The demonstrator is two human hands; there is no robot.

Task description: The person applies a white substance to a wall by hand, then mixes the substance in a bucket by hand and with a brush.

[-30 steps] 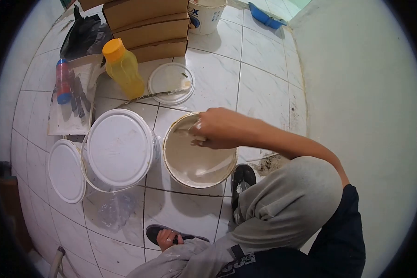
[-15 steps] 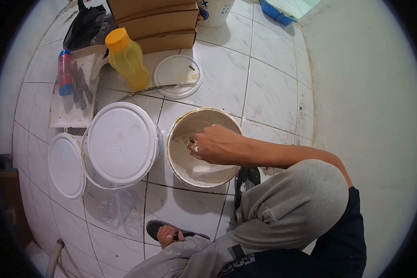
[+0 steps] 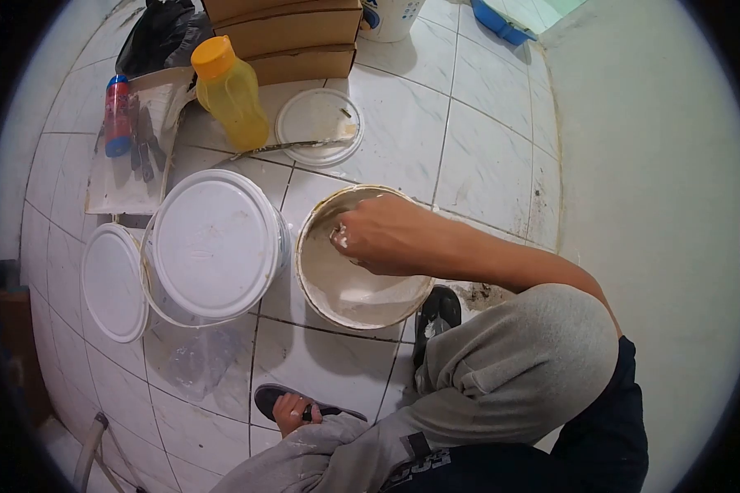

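Note:
My right hand (image 3: 378,236) reaches over and into an open white bucket (image 3: 306,283) whose rim is stained brownish. Its fingers are curled closed and smeared with white paste. Whatever they hold, if anything, is hidden behind the hand. Pale whitish material (image 3: 345,279) coats the bucket's inside, with a brighter patch low down. Left of it stands a lidded white bucket (image 3: 214,246) with a wire handle. My left hand is out of sight.
Another white lid (image 3: 115,283) lies at far left. Behind are a yellow bottle (image 3: 237,103), a round lid (image 3: 316,123) with a stained strip across it, cardboard boxes (image 3: 279,41) and a tray (image 3: 127,193). My slippered feet are close to the bucket; a wall (image 3: 658,164) rises at right.
My right hand has moved slightly up within the bucket, toward its far side, with the fingers still curled. The whole view has shifted a little.

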